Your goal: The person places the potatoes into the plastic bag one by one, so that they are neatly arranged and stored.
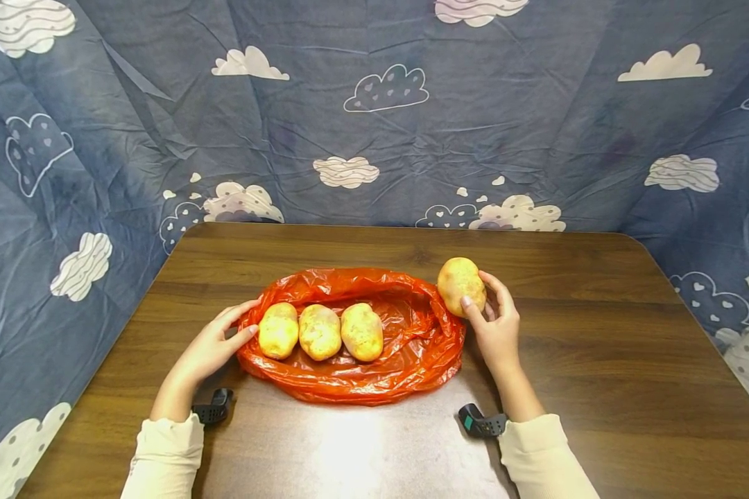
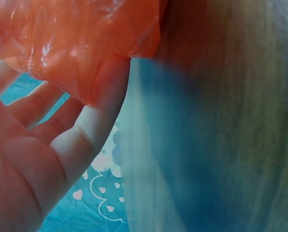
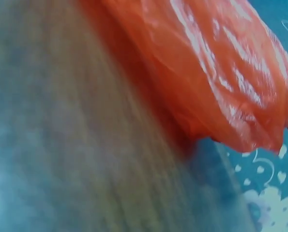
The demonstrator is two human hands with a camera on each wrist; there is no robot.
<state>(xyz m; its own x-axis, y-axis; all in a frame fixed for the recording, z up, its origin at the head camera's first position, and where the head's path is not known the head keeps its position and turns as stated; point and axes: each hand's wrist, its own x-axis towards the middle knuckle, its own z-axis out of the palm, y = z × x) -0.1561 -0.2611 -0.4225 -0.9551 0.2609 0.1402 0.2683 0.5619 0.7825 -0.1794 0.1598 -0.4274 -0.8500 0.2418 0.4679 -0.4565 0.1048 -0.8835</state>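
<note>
A red plastic bag (image 1: 349,388) lies spread with its mouth facing up and its rim rolled back. Inside, at its left half, three yellowish potatoes sit side by side: the left potato (image 1: 278,331), the middle potato (image 1: 320,333) and the right potato (image 1: 362,332). My left hand (image 1: 215,343) holds the bag's left end, thumb beside the left potato; in the left wrist view, red film (image 2: 85,43) covers its fingertips. My right hand (image 1: 498,329) grips another potato (image 1: 460,285) between thumb and fingers over the bag's right rim. The right wrist view shows mostly bag (image 3: 206,72).
The bag rests on a dark brown wooden table (image 1: 599,346) with rounded far corners. Behind it hangs a blue-grey cloth (image 1: 505,125) with white clouds. Black wrist devices (image 1: 214,407) sit at both wrists, below cream sleeves (image 1: 168,443). Glare brightens the table's front.
</note>
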